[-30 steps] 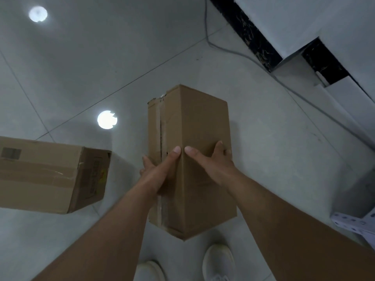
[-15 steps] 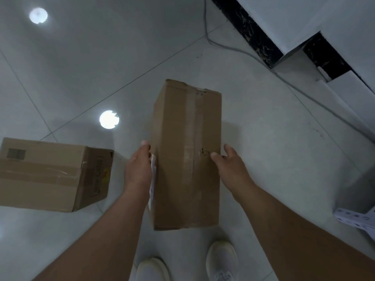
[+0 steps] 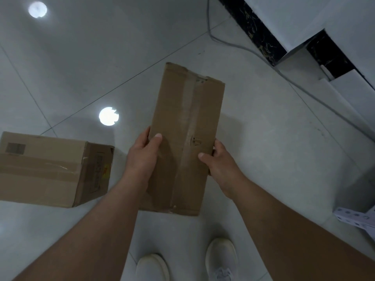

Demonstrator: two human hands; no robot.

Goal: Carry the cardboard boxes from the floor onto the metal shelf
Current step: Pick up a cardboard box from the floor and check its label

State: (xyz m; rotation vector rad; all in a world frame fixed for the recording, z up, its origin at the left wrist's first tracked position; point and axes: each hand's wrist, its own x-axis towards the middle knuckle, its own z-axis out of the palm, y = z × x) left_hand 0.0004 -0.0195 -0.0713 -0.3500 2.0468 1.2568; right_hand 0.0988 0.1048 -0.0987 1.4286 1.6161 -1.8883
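A long narrow cardboard box (image 3: pixel 186 118) with a tape strip down its top face is held above the floor in front of me. My left hand (image 3: pixel 143 157) grips its left side, thumb on the top face. My right hand (image 3: pixel 218 161) grips its right side, thumb also on top. A second, larger cardboard box (image 3: pixel 46 169) lies on the floor to the left. A perforated white corner of the metal shelf (image 3: pixel 357 217) shows at the right edge.
The floor is glossy pale tile (image 3: pixel 81 57) with lamp reflections. A grey cable (image 3: pixel 239 45) runs along the black skirting and white wall (image 3: pixel 294 21) at the upper right. My white shoes (image 3: pixel 220 258) stand below the box.
The narrow box was turned from an edge-up tilt to its taped face up, and it has come up off the floor. Both hands shifted from its top to its sides.
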